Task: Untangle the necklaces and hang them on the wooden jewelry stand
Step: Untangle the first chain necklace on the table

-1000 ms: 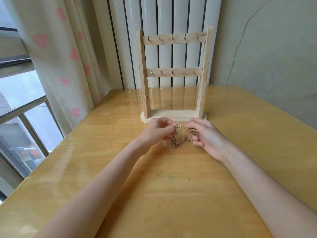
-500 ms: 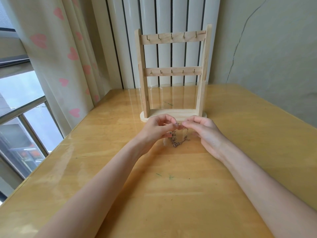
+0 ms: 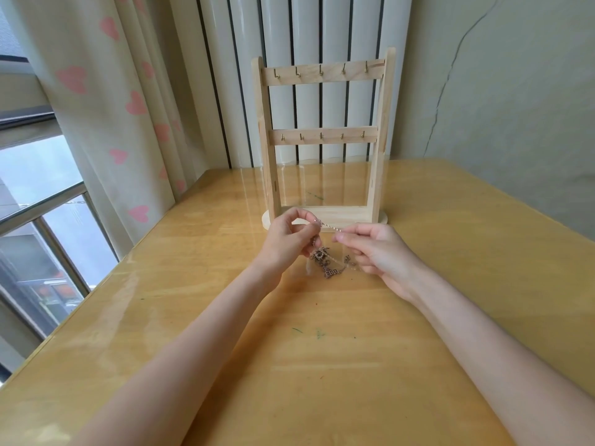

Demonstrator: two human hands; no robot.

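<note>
The yellow wooden tabletop (image 3: 193,317) fills most of the view, its far edge against a ribbed white radiator (image 3: 306,43) and a cracked wall, its left edge beside a window hung with a heart-printed curtain (image 3: 96,91). Near the far edge, about midway along it, the wooden jewelry stand (image 3: 323,140) rises upright on an oval base, with two crossbars between its posts, each carrying five small hooks (all of them bare). Just in front of the base, both bare forearms reach in from the near edge. The left hand (image 3: 286,243) has thumb and forefinger pinched together on one end of a short taut stretch of fine chain, the other fingers curled loosely under. The right hand (image 3: 380,249) pinches the other end of that stretch between thumb and forefinger, its remaining fingers bent and touching or nearly touching the loose strands below. The tangled necklaces (image 3: 328,263) hang and bunch between the two hands, a dark knot of chains and small pendants whose lowest part lies on the tabletop; how many chains it holds cannot be made out.
</note>
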